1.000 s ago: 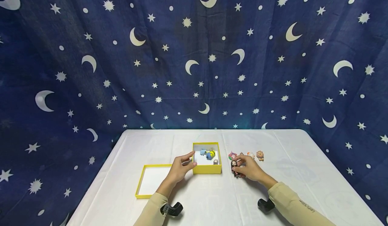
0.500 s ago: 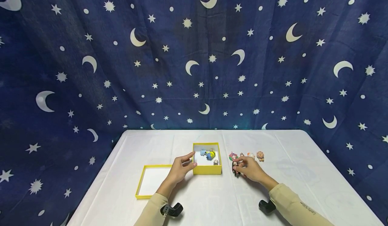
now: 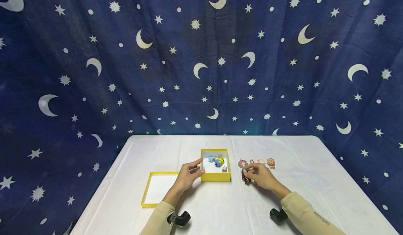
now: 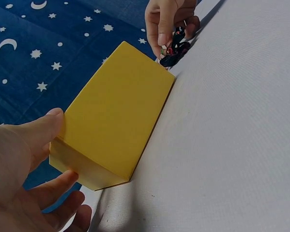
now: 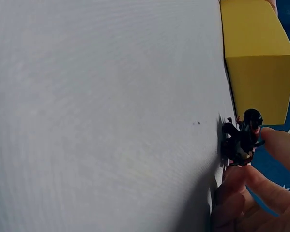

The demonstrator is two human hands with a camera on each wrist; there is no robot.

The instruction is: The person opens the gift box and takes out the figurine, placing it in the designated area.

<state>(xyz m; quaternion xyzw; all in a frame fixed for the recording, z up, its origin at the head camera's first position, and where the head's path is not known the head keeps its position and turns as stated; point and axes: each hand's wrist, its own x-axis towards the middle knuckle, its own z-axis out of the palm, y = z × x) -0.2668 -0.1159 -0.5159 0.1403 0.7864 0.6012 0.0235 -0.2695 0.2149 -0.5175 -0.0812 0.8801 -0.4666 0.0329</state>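
1. Just right of the yellow box (image 3: 215, 177), there's the dark-haired figurine (image 3: 245, 176), pinched in the right hand (image 3: 262, 176); a slack grip could drop it.
2. Left hand (image 3: 187, 175), fingers spread, touches the box's left side; a hard push might shift it.
3. Head view catches the Minion figurine (image 3: 219, 162) inside; both wrist views get only the box's outside.

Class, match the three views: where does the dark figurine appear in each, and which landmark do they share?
Head: the dark figurine is right of centre, lower half, pinched in the right hand.
Left wrist: dark figurine near the top, slightly right of centre.
Right wrist: dark figurine towards the right edge, just below mid-height.
Shared landmark: the yellow box, visible in all three.
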